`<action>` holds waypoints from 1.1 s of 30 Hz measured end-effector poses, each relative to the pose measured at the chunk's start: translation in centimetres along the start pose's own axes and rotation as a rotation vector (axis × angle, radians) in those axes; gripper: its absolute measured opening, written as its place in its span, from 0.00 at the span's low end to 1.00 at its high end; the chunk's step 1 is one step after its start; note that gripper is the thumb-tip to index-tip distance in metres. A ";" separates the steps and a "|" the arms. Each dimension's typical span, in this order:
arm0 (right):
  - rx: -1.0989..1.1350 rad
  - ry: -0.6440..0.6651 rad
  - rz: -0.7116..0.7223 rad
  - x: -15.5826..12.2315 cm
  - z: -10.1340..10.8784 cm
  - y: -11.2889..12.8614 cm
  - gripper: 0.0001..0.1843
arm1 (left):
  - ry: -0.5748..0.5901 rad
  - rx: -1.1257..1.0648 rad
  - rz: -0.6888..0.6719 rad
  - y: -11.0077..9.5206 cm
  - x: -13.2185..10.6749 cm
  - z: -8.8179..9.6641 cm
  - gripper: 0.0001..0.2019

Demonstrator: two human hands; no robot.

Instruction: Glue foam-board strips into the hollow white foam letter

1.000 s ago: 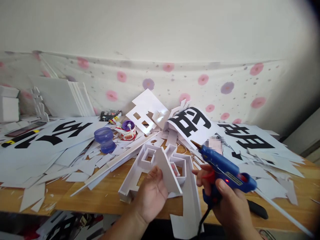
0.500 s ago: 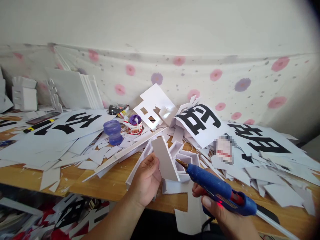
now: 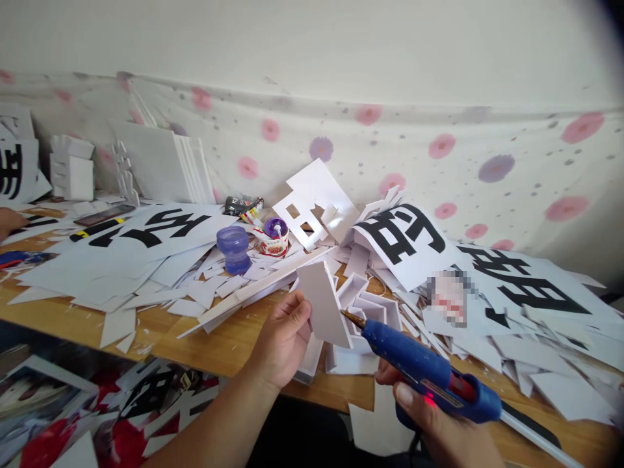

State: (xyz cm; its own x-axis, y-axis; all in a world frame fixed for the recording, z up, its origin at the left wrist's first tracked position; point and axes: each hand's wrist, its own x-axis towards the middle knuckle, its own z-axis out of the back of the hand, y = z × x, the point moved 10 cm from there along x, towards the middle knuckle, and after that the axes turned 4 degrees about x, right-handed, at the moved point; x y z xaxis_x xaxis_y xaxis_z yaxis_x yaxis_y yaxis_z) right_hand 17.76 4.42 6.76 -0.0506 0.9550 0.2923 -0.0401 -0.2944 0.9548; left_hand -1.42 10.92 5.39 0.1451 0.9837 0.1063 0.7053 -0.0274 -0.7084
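Observation:
A flat white board piece (image 3: 325,305) is pinched between the thumb and fingers of my left hand (image 3: 284,331), tilted above the table's front part. My right hand (image 3: 424,409) is wrapped round a blue hot glue gun (image 3: 414,354). A red light glows on its body, and a white glue stick (image 3: 533,432) sticks out of its back end. The gun's nozzle points left, close to the right edge of the board; whether it touches I cannot tell. Behind the board lies a white built-up form with raised walls (image 3: 377,309), partly hidden by it.
White offcuts litter the wooden table (image 3: 170,341). A purple cup (image 3: 234,249) and a food tub (image 3: 273,239) stand left of centre. Sheets with black characters (image 3: 404,237) lie around. Another person's hand (image 3: 7,223) shows at the far left. Scraps fill the space below the table edge.
The view has swung slightly left, so the surroundings sit further right and another person's hand appears at the left. Both hands keep the same hold, with the nozzle still by the board's edge.

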 end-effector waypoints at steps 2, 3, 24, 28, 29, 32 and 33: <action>0.018 0.019 -0.003 0.0 -0.3 0.0 0.10 | 0.002 0.016 -0.014 -0.4 0.0 0.2 0.13; 0.017 0.033 -0.002 0.1 -0.6 0.1 0.10 | 0.002 0.022 -0.020 -0.5 0.0 0.3 0.13; -0.001 0.112 -0.003 0.3 -2.4 1.0 0.11 | 0.001 0.048 -0.042 -1.8 -0.1 1.3 0.13; -0.030 0.121 -0.024 0.3 -2.3 0.9 0.13 | -0.012 0.059 -0.060 -2.1 -0.1 1.5 0.13; -0.034 0.126 -0.031 0.2 -2.3 0.9 0.13 | -0.013 0.062 -0.063 -2.1 -0.1 1.5 0.13; -0.058 0.153 -0.050 0.2 -2.5 0.9 0.13 | -0.016 0.071 -0.072 -2.3 0.0 1.6 0.13; -0.065 0.153 -0.051 0.2 -2.5 0.9 0.14 | -0.016 0.073 -0.076 -2.4 0.0 1.6 0.14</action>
State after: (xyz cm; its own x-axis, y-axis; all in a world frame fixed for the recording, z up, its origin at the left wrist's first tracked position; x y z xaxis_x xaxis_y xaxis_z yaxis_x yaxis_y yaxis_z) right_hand 15.22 4.24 7.52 -0.1983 0.9535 0.2269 -0.1109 -0.2519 0.9614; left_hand -4.18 11.24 5.99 0.0815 0.9852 0.1506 0.6617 0.0595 -0.7474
